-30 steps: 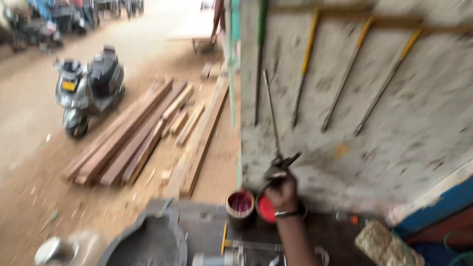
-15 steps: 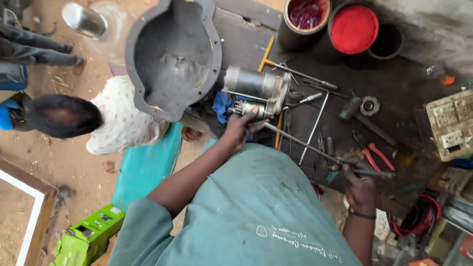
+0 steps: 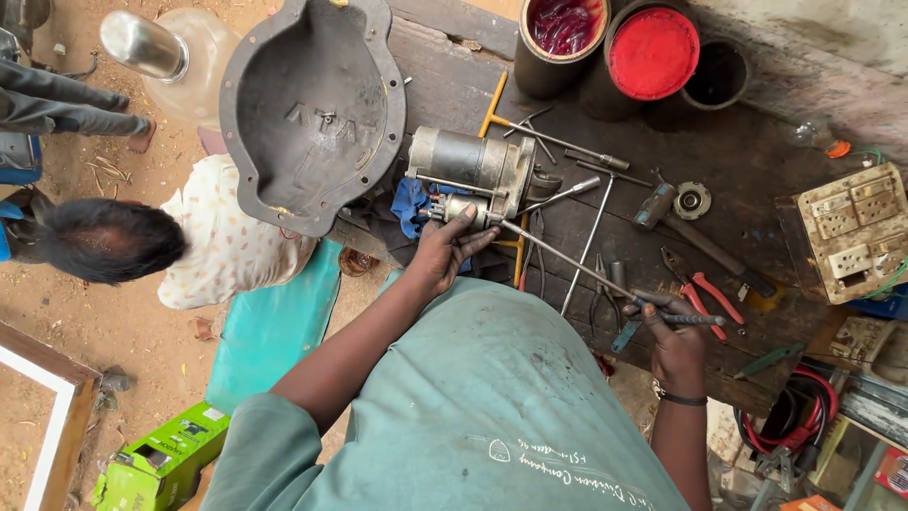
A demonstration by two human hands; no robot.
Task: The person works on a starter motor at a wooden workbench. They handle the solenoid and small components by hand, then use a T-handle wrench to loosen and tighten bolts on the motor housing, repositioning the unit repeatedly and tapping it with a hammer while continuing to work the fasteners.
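Observation:
A grey metal starter motor lies on a dark, greasy wooden workbench. My left hand rests against the motor's near end, fingers on its small cylinder. My right hand grips the dark handle of a long thin screwdriver, whose shaft runs up-left to the motor. A blue rag sits under the motor.
A large dark metal housing lies left of the motor. Cans, one with a red lid, stand at the back. Red-handled pliers, a hammer, loose rods and a switch box are scattered right. A person crouches at left.
One second ago the view faced a wall and yard with my right hand raised; now it looks down at the bench. Since half a second ago, both hands have barely moved.

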